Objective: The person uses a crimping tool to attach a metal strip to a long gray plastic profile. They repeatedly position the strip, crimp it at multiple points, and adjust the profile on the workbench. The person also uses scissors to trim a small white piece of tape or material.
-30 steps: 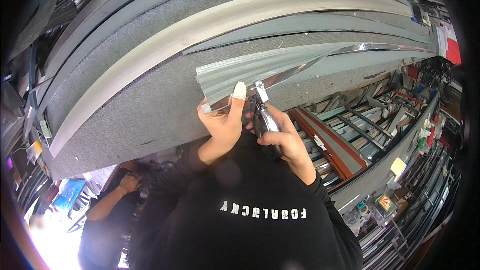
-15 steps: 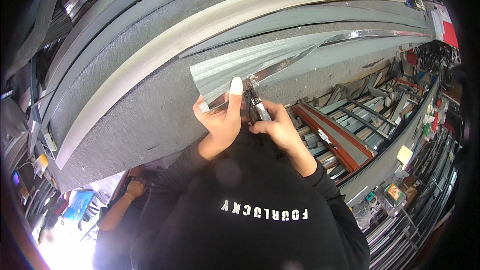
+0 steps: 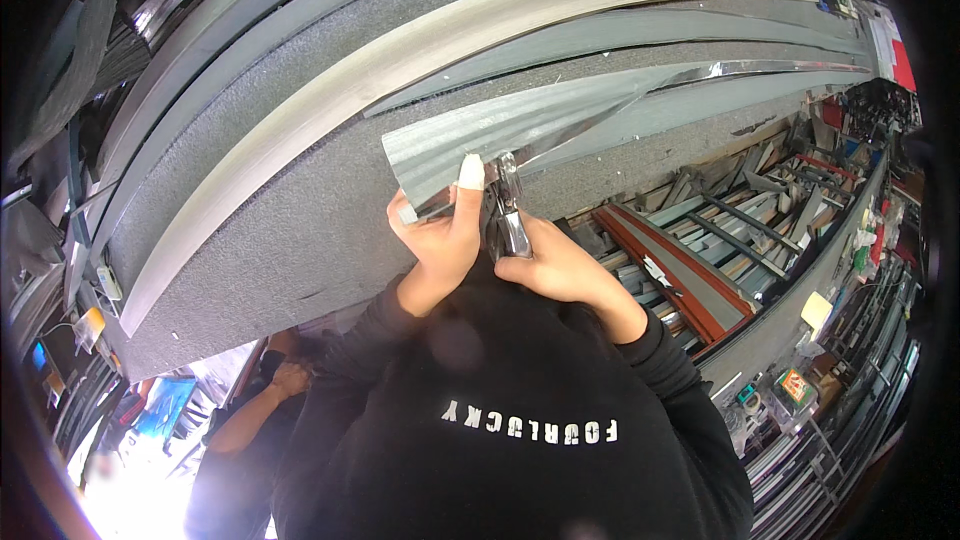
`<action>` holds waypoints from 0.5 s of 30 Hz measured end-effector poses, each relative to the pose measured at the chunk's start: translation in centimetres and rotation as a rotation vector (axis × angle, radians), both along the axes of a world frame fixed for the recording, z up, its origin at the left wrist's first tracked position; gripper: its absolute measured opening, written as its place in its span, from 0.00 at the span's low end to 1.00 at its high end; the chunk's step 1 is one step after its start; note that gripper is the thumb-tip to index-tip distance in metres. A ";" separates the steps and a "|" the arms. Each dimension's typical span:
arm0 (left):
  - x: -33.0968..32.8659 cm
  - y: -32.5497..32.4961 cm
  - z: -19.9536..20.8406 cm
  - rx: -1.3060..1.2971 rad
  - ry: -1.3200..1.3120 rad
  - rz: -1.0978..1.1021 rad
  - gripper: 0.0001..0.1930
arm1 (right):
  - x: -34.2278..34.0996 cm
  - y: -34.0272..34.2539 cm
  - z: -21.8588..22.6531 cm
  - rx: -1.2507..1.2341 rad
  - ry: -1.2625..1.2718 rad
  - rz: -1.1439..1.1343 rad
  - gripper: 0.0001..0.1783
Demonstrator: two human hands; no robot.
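A long grey ribbed profile (image 3: pixel 450 135) runs from in front of me toward the far right. My left hand (image 3: pixel 446 240) grips its near end, thumb along the near edge and fingers underneath; a white wrap covers the thumb tip. In my right hand (image 3: pixel 555 265) is a silver plier-like hand tool (image 3: pixel 511 210), its handles inside my closed fingers. The tool's head sits at the profile's near edge, just right of my left thumb. How its jaws meet the edge cannot be made out.
Several long profiles, one beige (image 3: pixel 330 100), lie across the grey work surface (image 3: pixel 270 240). To the right, a rack (image 3: pixel 740 240) holds many offcuts and a red-brown frame piece (image 3: pixel 680 280). At lower left, another person's forearm (image 3: pixel 250 425) shows beside my left sleeve.
My right hand has moved slightly left and closed further round the tool's handles, which have swung more upright. My left hand keeps its grip on the profile.
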State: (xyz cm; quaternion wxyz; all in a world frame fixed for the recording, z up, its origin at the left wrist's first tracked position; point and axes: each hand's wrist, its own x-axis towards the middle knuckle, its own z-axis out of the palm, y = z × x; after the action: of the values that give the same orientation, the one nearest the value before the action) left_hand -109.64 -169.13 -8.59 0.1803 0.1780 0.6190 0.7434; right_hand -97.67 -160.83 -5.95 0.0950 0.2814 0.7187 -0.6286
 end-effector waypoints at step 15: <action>-0.5 1.0 0.5 0.023 -0.111 0.051 0.07 | 0.4 0.3 2.2 -0.193 -0.158 -0.205 0.33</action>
State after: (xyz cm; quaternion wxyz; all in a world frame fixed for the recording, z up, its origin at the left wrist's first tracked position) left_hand -110.19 -168.13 -8.05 0.1935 0.1228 0.6039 0.7634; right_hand -97.23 -160.58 -3.77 0.1132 0.3916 0.6126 -0.6772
